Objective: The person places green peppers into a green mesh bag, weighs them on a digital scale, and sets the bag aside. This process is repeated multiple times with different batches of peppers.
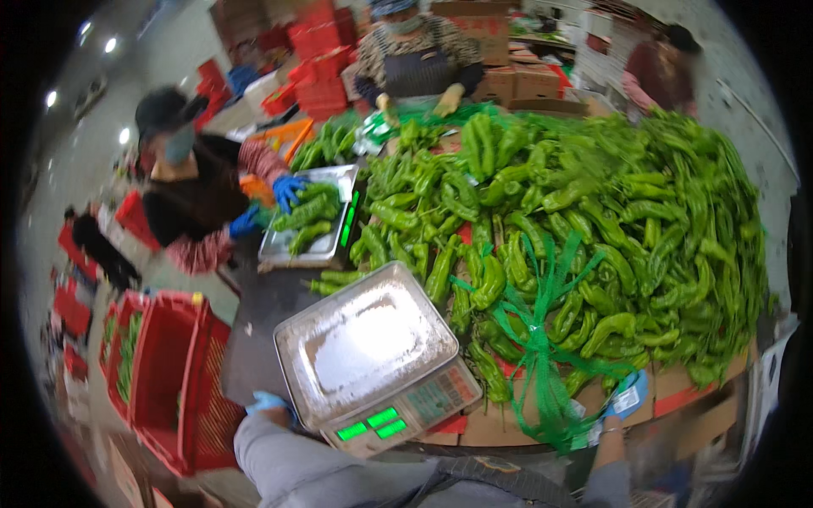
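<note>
A digital scale with a worn metal pan (368,343) stands in front of me, its green displays lit. My left hand (272,404), in a light blue glove, is beside the scale's lower left corner; its fingers are partly hidden. At the table's near edge on the right, my right hand (627,395), also gloved in blue, has a small white label (626,400) at its fingers. Green mesh netting (537,343), gathered in the middle, lies just left of that hand over the near side of a big heap of long green peppers (610,241).
A co-worker in blue gloves handles peppers on a second scale (298,244). Another person in pale gloves stands at the far side, a third at the back right. Red plastic crates (184,381) stand on the left; cardboard boxes (530,82) are stacked behind.
</note>
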